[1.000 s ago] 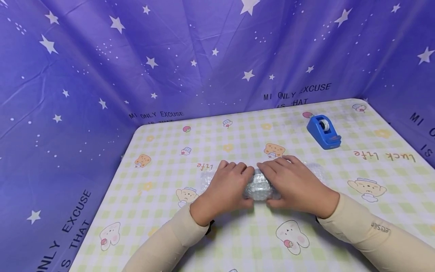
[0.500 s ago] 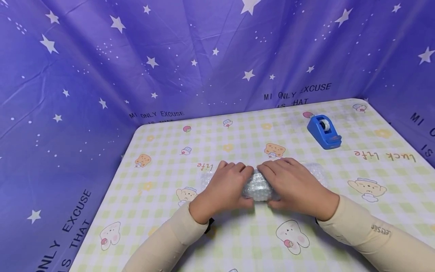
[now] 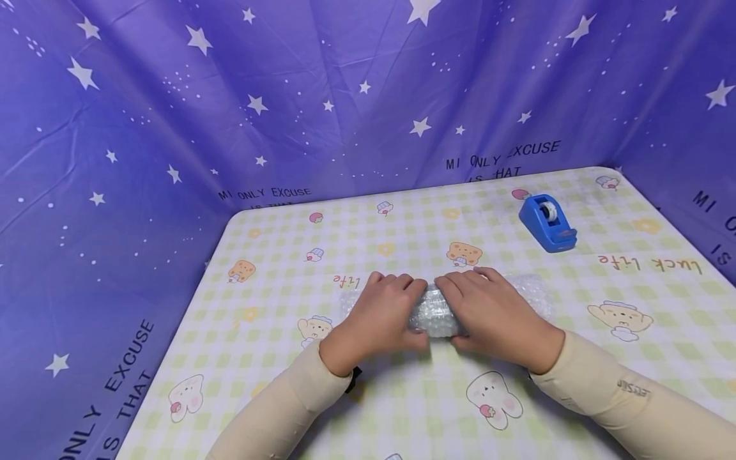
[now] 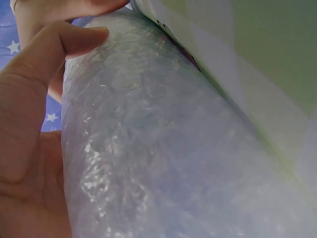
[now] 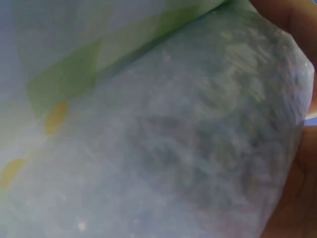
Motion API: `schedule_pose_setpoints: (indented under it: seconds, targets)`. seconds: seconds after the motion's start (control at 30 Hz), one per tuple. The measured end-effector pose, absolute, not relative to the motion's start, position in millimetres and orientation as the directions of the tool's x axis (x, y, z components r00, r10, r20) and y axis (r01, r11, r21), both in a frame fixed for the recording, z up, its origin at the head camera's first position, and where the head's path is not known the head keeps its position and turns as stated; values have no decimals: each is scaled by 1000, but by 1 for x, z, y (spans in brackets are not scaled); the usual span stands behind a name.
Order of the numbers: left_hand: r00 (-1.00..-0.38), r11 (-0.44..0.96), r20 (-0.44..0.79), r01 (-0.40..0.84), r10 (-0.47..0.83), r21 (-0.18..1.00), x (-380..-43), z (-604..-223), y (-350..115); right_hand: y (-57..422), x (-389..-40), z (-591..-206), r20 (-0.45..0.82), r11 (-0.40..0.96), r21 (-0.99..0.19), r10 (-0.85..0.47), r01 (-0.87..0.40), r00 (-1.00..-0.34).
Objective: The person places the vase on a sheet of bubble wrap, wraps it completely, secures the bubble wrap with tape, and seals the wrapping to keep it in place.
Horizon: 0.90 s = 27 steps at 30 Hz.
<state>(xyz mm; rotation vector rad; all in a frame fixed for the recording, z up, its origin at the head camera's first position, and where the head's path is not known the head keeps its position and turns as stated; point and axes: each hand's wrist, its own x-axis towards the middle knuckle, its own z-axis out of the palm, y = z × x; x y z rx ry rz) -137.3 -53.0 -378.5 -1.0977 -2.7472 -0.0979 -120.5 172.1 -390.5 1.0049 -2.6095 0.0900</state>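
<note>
A roll of clear bubble wrap (image 3: 437,312) lies crosswise on the table, its flatter ends showing past both hands. My left hand (image 3: 384,312) grips the left part from above, thumb on the near side and fingers over the far side. On the right part, my right hand (image 3: 489,310) holds it the same way, the two hands a short gap apart. In the left wrist view the bubble wrap (image 4: 143,124) forms a thick rounded bundle with the left thumb (image 4: 84,42) against it. The right wrist view shows the bubble wrap (image 5: 188,139) close up; whatever lies inside is hidden.
A blue tape dispenser (image 3: 548,223) with a roll of tape stands at the back right of the table. A checked cartoon-print cloth (image 3: 276,358) covers the table. Purple star-print curtains (image 3: 345,96) hang around its back and sides.
Both hands keep their grip on the bubble wrap and stay almost in place. The right hand and forearm have shifted slightly left, and more of the wrap's right end shows.
</note>
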Motion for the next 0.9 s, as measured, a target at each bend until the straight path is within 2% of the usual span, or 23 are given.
schedule_pose_setpoints:
  seconds: [0.2,0.47,0.9]
  targets:
    - [-706,724,202,690,679,-21,-138,-380,-53,172,-123,-393,329,753,49,-632,-656,-701]
    - [-703,729,216,682,678,-67,-136,-381,-54,174,-126,-394,360,720,39,-657,-693,-662]
    - [-725,741,154,657,672,-138,-133,-383,-50,176,-128,-394,355,710,2,-659,-704,-663]
